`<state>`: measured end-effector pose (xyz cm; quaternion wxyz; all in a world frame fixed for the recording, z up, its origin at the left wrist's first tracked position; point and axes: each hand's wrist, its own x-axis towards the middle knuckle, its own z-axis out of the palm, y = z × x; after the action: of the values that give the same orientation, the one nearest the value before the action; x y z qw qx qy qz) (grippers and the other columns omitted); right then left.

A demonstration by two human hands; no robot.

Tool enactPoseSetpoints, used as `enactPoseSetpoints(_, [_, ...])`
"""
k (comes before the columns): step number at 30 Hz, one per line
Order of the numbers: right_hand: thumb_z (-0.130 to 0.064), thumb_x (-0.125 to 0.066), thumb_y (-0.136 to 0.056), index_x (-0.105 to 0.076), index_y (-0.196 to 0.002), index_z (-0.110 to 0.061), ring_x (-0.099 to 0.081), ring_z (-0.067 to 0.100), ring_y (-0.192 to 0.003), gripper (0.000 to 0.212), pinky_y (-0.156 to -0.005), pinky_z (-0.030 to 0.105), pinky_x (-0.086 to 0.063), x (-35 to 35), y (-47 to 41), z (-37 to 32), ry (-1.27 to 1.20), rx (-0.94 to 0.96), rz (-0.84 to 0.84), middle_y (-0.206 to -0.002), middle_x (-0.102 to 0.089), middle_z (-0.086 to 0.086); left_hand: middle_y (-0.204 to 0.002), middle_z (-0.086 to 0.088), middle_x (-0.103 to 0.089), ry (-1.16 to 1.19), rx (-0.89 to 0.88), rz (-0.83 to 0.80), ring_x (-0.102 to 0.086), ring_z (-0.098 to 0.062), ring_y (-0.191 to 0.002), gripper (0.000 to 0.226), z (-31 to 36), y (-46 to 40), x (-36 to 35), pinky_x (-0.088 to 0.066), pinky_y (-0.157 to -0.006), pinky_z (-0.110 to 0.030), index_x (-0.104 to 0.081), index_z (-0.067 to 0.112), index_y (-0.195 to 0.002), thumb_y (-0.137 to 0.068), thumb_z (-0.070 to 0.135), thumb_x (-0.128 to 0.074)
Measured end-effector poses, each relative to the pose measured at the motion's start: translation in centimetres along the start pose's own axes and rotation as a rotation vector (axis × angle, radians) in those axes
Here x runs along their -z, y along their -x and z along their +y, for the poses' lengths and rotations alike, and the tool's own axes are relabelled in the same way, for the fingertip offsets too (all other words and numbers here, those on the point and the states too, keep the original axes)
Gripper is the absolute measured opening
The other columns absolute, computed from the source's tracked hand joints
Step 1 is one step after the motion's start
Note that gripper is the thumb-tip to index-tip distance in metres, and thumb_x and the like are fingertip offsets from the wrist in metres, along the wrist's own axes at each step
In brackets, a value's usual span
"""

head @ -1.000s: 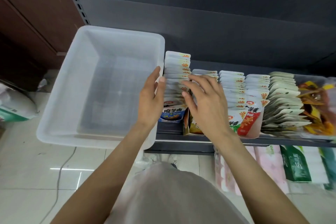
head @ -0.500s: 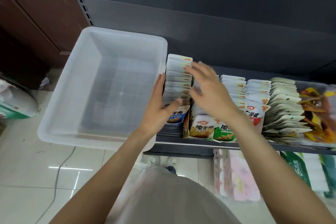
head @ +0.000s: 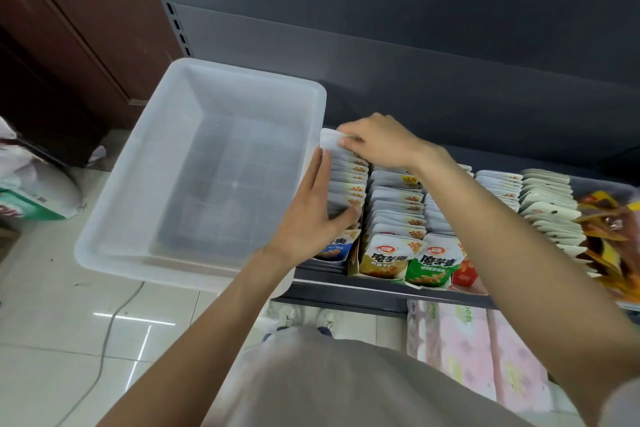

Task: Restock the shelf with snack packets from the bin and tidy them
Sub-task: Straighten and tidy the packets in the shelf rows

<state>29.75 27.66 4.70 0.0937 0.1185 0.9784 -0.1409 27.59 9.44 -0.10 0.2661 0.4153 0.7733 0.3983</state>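
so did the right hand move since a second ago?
Yes. The right hand went from the front of the second packet row to the back of the leftmost row, beside the bin's far corner.

The front packet of the brown row (head: 387, 255) carried large black characters reading 魔芋爽 under a small red oval logo, with a yellow corner flash marked 20 (the rest of that flash was too small to read). The green packet (head: 433, 263) beside it showed the same 魔芋爽 and the same red oval, and the blue packet (head: 333, 248) left of them showed only the last character, 爽, past the wrist. Yellow 20 flashes also stood on the tops of packets further back (head: 408, 199).
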Motion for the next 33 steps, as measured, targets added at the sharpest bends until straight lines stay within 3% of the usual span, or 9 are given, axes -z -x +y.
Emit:
enactPoseSetpoints(4, [-0.027, -0.045, -0.098, -0.048, -0.074, -0.013, -0.050, 0.020, -0.064, 0.028, -0.060, 0.034, -0.036, -0.4, 1.0, -0.7, 0.006, 0.022, -0.025, -0.063, -0.050, -0.004, -0.157, 0.011, -0.002, 0.068, 0.049, 0.038, -0.017, -0.004, -0.141, 0.085, 0.2, 1.7, -0.2, -0.026, -0.105, -0.015, -0.003, 0.025, -0.150, -0.088, 0.040, -0.059])
enactPoseSetpoints(7, [-0.031, -0.049, -0.097, -0.062, -0.108, -0.021, -0.061, 0.017, -0.093, 0.020, -0.076, 0.035, -0.047, 0.1, 2.5, -1.0, -0.039, 0.002, 0.042, -0.100, -0.066, -0.003, -0.157, 0.010, -0.012, 0.191, 0.119, 0.075, -0.024, -0.005, -0.138, 0.076, 0.7, 1.6, 0.2, -0.029, -0.097, -0.007, -0.009, 0.029, -0.149, -0.090, 0.035, -0.057])
enactPoseSetpoints(9, [-0.025, -0.051, -0.097, -0.056, -0.128, -0.020, -0.058, 0.012, -0.106, 0.032, -0.091, 0.034, -0.048, 0.8, 4.2, -1.4, -0.138, -0.071, 0.190, -0.122, -0.061, -0.001, -0.155, 0.011, -0.018, 0.325, 0.180, 0.085, -0.025, -0.007, -0.139, 0.071, 1.0, 1.0, 0.7, -0.029, -0.108, -0.021, -0.012, 0.032, -0.148, -0.092, 0.034, -0.055])
enactPoseSetpoints(12, [-0.018, -0.046, -0.099, -0.049, -0.135, -0.018, -0.058, 0.008, -0.107, 0.036, -0.096, 0.027, -0.048, 0.7, 7.7, -3.4, -0.582, -0.289, 0.502, -0.129, -0.056, -0.001, -0.153, 0.017, -0.021, 0.452, 0.234, 0.106, -0.022, -0.002, -0.137, 0.059, 1.4, 0.4, 1.4, -0.022, -0.113, -0.030, -0.015, 0.040, -0.146, -0.096, 0.036, -0.046])
enactPoseSetpoints(16, [-0.030, -0.037, -0.101, -0.029, -0.145, -0.032, -0.032, -0.006, -0.130, 0.045, -0.106, 0.013, -0.028, -3.5, 10.6, -8.7, -1.070, -0.435, 0.425, -0.147, -0.034, -0.017, -0.151, 0.018, -0.023, 0.639, 0.244, 0.081, -0.024, 0.008, -0.128, 0.048, 2.0, -0.2, 1.5, -0.019, -0.108, -0.021, -0.020, 0.035, -0.147, -0.101, 0.030, -0.033])
enactPoseSetpoints(19, [-0.027, -0.036, -0.102, -0.019, -0.149, -0.028, -0.013, -0.008, -0.137, 0.051, -0.114, 0.014, -0.014, -6.0, 10.4, -10.5, -1.065, -0.433, 0.421, -0.155, -0.017, -0.016, -0.151, 0.016, -0.027, 0.667, 0.236, 0.064, -0.028, 0.008, -0.130, 0.048, 1.7, -0.2, 1.3, -0.022, -0.107, -0.014, -0.023, 0.029, -0.148, -0.101, 0.027, -0.033])
enactPoseSetpoints(22, [-0.013, -0.039, -0.100, -0.013, -0.151, -0.024, -0.002, -0.008, -0.138, 0.057, -0.101, -0.005, -0.006, -7.1, 10.1, -11.1, -0.892, -0.411, 0.426, -0.157, -0.002, -0.012, -0.136, 0.026, -0.040, 0.692, 0.246, 0.066, -0.041, 0.021, -0.112, 0.047, 1.3, 1.5, 1.2, -0.033, -0.087, 0.002, -0.029, 0.030, -0.145, -0.100, 0.021, -0.037])
enactPoseSetpoints(24, [0.000, -0.042, -0.096, -0.015, -0.149, -0.023, 0.000, 0.000, -0.142, 0.064, -0.098, -0.007, -0.005, -7.9, 10.3, -11.2, -0.796, -0.377, 0.442, -0.158, 0.002, -0.007, -0.124, 0.030, -0.046, 0.725, 0.256, 0.055, -0.046, 0.025, -0.103, 0.048, 0.7, 3.0, 1.0, -0.037, -0.079, 0.002, -0.031, 0.028, -0.144, -0.099, 0.013, -0.040])
enactPoseSetpoints(33, [-0.009, -0.041, -0.099, -0.013, -0.150, -0.012, -0.007, 0.009, -0.145, 0.059, -0.109, 0.003, -0.006, -9.9, 9.4, -12.7, -0.840, -0.522, 0.622, -0.158, -0.009, 0.002, -0.147, 0.014, -0.035, 0.690, 0.238, 0.031, -0.041, 0.002, -0.128, 0.054, 0.4, 3.9, -0.2, -0.036, -0.101, -0.010, -0.020, 0.032, -0.148, -0.099, 0.016, -0.040])
